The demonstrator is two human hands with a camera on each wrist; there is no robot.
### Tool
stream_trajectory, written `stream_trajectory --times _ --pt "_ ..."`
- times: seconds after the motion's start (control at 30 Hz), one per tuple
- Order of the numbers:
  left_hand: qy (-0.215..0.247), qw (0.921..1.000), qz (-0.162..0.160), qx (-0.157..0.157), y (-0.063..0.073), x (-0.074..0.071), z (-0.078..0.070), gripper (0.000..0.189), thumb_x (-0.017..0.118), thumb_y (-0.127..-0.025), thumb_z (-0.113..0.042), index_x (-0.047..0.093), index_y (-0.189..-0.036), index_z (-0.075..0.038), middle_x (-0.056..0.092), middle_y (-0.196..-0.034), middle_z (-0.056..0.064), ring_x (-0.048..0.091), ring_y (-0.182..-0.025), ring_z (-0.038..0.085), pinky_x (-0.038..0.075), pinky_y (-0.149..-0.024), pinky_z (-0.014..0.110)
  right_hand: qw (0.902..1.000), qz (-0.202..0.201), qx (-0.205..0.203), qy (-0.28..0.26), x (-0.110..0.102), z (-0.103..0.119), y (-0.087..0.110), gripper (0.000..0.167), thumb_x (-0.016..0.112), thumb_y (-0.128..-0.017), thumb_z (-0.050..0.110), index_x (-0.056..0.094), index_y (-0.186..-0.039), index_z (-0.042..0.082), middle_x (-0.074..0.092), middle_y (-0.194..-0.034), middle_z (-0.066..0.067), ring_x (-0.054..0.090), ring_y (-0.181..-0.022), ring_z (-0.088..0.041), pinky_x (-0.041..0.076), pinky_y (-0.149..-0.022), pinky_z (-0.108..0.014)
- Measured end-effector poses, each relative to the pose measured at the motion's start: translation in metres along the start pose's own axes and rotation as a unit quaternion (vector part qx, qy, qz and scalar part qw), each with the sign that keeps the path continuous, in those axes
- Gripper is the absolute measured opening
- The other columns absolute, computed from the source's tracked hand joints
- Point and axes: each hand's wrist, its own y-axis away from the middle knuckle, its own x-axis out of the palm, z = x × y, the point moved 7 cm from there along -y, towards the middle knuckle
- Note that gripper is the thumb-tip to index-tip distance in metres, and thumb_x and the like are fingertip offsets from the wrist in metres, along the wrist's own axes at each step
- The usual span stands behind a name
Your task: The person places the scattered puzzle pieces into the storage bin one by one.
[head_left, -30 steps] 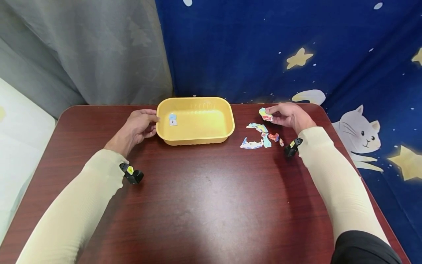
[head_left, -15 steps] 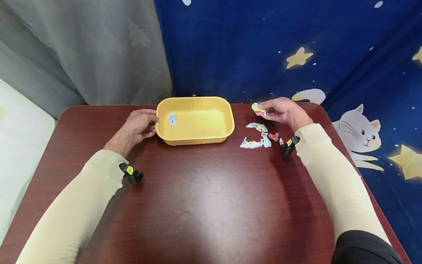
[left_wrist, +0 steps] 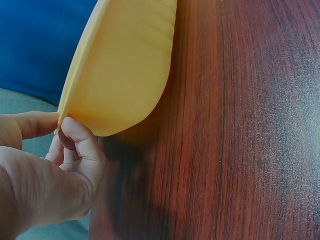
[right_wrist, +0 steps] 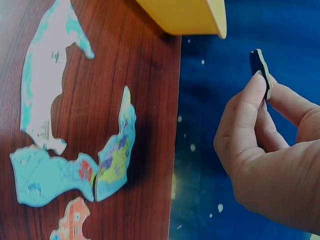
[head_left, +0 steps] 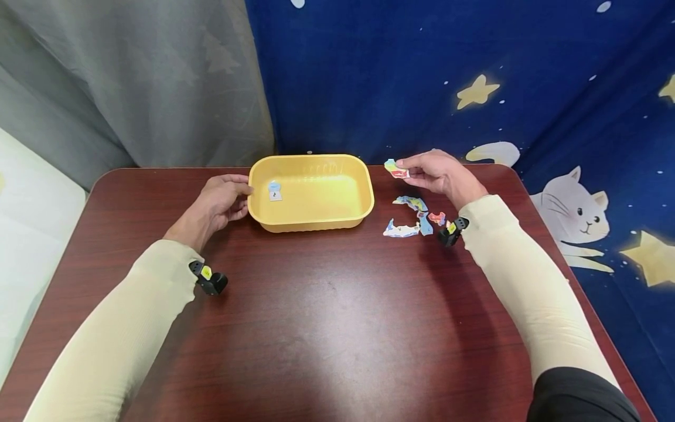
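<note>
My left hand [head_left: 224, 199] pinches the left rim of a yellow plastic basin [head_left: 311, 223] between thumb and fingers; the left wrist view shows the grip at the basin's rim [left_wrist: 62, 112]. In my right hand [head_left: 436, 173], thumb and fingertips pinch a map puzzle piece [head_left: 396, 170], coloured yellow, red and light blue. The right wrist view shows that piece [right_wrist: 261, 72] nearly edge-on, with its dark back. It is held up to the right of the basin, apart from it. Inside the basin, towards the left, lie small pieces [head_left: 275, 191], light blue and whitish.
Several map puzzle pieces lie on the brown table [head_left: 327, 328] right of the basin: a white one [head_left: 402, 230], a light blue one [head_left: 425, 224], a curved multicoloured one [head_left: 412, 203] and a red one [head_left: 437, 218]. A blue curtain [head_left: 390, 76] hangs behind the table.
My right hand has moved left and slightly back towards the basin, carrying the puzzle piece. My left hand has stayed at the basin's rim.
</note>
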Motion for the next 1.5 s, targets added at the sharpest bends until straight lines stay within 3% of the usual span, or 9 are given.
stream_trajectory --times 0.27,0.83,0.93,1.1,1.37,1.5 --pt "-0.003 1.0000 -0.005 -0.003 0.001 0.000 0.000 0.032 0.058 -0.096 -0.012 0.048 -0.126 -0.014 0.059 -0.077 0.000 0.054 -0.054 0.010 0.053 -0.055 0.020 0.9999 0.015 -0.005 0.005 0.018 0.001 0.001 0.006 0.072 -0.086 0.004 0.073 -0.080 0.006 0.070 -0.076 -0.007 0.067 -0.069 -0.015 0.059 -0.064 -0.027" --pt "-0.006 1.0000 -0.006 -0.004 0.001 0.000 0.000 0.034 0.058 -0.096 -0.013 0.047 -0.128 -0.015 0.059 -0.080 0.000 0.054 -0.055 0.010 0.054 -0.057 0.021 0.9979 0.058 0.003 -0.029 0.054 -0.003 -0.007 0.006 0.067 -0.089 -0.001 0.072 -0.087 0.001 0.073 -0.082 -0.011 0.071 -0.075 -0.021 0.060 -0.069 -0.031" --pt "-0.008 0.9999 -0.008 -0.006 0.002 -0.001 0.000 0.034 0.058 -0.096 -0.014 0.047 -0.129 -0.015 0.058 -0.082 0.001 0.054 -0.056 0.010 0.054 -0.057 0.021 0.9979 0.060 0.005 -0.024 0.060 -0.004 -0.009 0.005 0.067 -0.089 0.000 0.071 -0.088 0.002 0.073 -0.081 -0.011 0.071 -0.074 -0.020 0.058 -0.079 -0.033" --pt "-0.013 0.9998 -0.011 -0.008 0.003 -0.001 -0.001 0.037 0.058 -0.096 -0.016 0.046 -0.131 -0.015 0.058 -0.087 0.002 0.054 -0.057 0.010 0.055 -0.059 0.021 0.9979 0.059 0.010 -0.023 0.067 -0.004 -0.011 0.006 0.067 -0.089 0.000 0.070 -0.093 0.001 0.073 -0.082 -0.011 0.071 -0.074 -0.020 0.046 -0.098 -0.038" --pt "-0.009 0.9999 -0.010 -0.006 0.004 -0.001 -0.002 0.036 0.058 -0.096 -0.015 0.047 -0.130 -0.015 0.059 -0.086 0.002 0.054 -0.056 0.011 0.054 -0.058 0.021 0.9981 0.061 0.004 -0.006 0.073 -0.001 -0.012 0.017 0.059 -0.092 -0.004 0.066 -0.106 -0.001 0.073 -0.081 -0.010 0.071 -0.073 -0.019 0.042 -0.103 -0.041" --pt "-0.009 0.9999 -0.010 -0.005 0.005 -0.002 -0.002 0.037 0.058 -0.096 -0.015 0.046 -0.131 -0.014 0.059 -0.086 0.002 0.054 -0.057 0.011 0.054 -0.058 0.020 0.9978 0.066 -0.002 0.000 0.077 0.001 -0.011 0.026 0.054 -0.091 -0.007 0.062 -0.116 -0.002 0.072 -0.081 -0.010 0.071 -0.074 -0.018 0.046 -0.100 -0.039"
